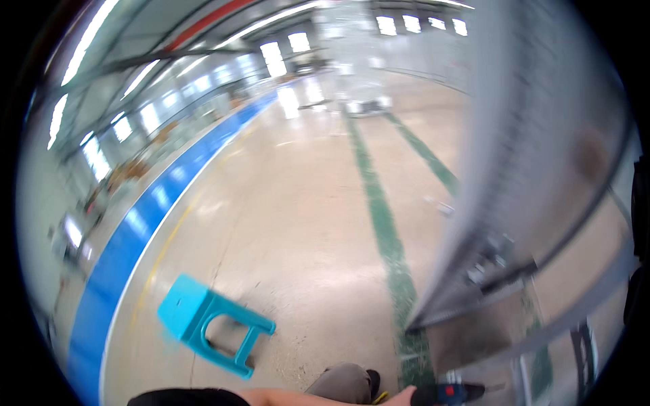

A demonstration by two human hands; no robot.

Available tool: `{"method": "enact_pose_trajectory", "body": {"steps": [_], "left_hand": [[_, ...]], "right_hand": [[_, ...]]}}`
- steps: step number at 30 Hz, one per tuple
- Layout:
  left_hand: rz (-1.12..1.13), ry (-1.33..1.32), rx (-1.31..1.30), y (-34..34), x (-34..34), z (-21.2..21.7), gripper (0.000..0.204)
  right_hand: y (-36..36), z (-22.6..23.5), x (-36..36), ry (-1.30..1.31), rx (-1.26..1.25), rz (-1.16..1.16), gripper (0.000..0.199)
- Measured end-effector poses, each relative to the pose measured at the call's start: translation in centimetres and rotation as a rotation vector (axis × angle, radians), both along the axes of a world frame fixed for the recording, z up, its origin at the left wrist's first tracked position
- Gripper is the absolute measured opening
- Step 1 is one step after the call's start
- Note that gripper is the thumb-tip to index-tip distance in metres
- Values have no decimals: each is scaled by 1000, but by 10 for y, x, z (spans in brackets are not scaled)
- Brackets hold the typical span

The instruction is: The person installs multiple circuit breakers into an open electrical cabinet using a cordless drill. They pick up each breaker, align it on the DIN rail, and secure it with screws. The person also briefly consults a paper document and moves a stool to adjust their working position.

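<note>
Forearm (288, 397) up close, left hand (402, 398) against a drill (443, 394), can't tell its grip; right hand's out of frame.

stool (183, 304) on floor (284, 223) left, drill (448, 393) in hand (403, 398) lower right, frame (497, 135) beyond

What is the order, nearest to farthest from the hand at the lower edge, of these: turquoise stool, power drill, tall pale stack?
1. Power drill: at the hand, right of centre.
2. Turquoise stool: lower left.
3. Tall pale stack: far back, near the top centre, blurred.
</note>
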State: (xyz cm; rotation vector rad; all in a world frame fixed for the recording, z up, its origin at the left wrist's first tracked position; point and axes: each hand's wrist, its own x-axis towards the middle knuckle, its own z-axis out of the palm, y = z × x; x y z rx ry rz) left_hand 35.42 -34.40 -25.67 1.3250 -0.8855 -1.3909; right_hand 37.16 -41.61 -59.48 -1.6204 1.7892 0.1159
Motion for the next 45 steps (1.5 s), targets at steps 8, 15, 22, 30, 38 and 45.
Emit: {"method": "enact_pose_trajectory", "body": {"steps": [8, 15, 22, 30, 38, 45], "left_hand": [[192, -373, -244, 15, -12, -22, 43], [154, -597, -149, 7, -3, -43, 47], [131, -621, -99, 11, -5, -49, 48], [47, -428, 106, 51, -5, -42, 34], [228, -249, -81, 90, -16, -27, 48], [18, 105, -200, 70, -65, 35, 27]], "right_hand": [[-9, 50, 32, 0, -201, 192, 74], [7, 109, 41, -81, -277, 156, 71], [42, 160, 12, -263, -300, -37, 68], [86, 228, -70, -553, -288, -407, 66], [131, 285, -203, -770, -601, -826, 67], [176, 389, -237, -663, -1008, -503, 84]]}}
